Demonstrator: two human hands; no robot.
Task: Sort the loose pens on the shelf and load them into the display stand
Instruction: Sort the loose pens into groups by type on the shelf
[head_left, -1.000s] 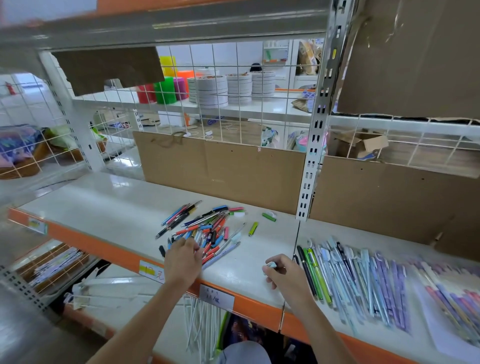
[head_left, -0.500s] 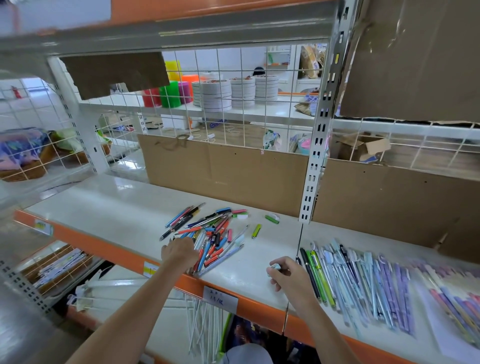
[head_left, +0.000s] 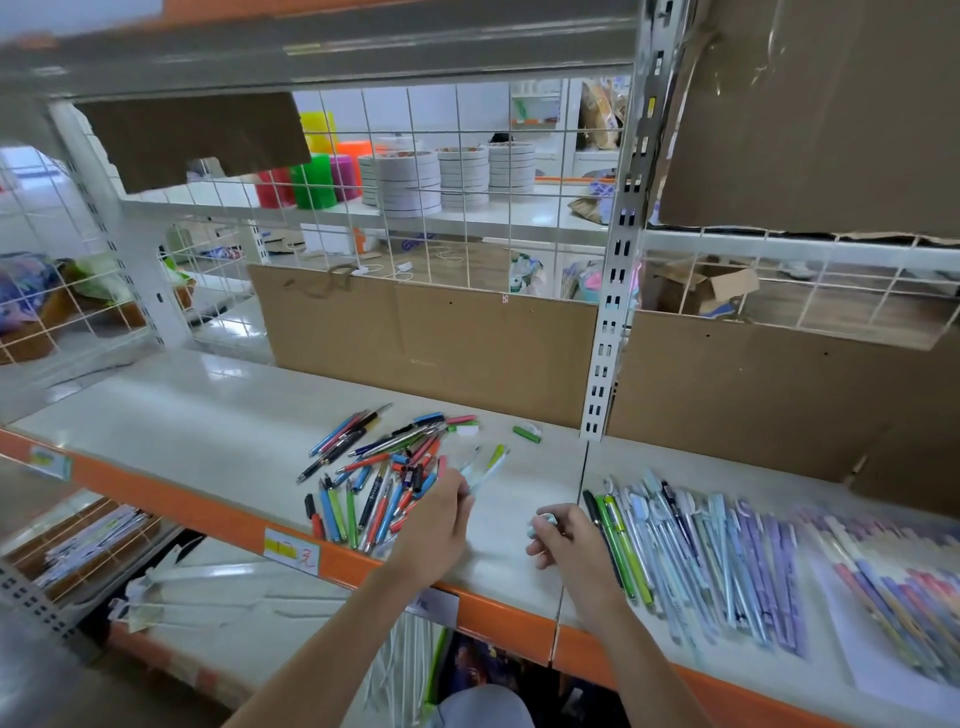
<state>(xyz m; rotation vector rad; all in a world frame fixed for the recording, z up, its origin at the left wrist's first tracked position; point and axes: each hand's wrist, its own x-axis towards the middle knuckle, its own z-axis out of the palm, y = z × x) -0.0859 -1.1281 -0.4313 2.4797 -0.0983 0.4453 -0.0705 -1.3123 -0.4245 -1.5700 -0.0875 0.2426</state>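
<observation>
Since the earlier frame the left hand (head_left: 441, 512) has slid to the right edge of the loose pens (head_left: 379, 467), pinching pale pens pointing up-right, while the right hand (head_left: 563, 540), curled around a pale object, rests right of the pile.
</observation>
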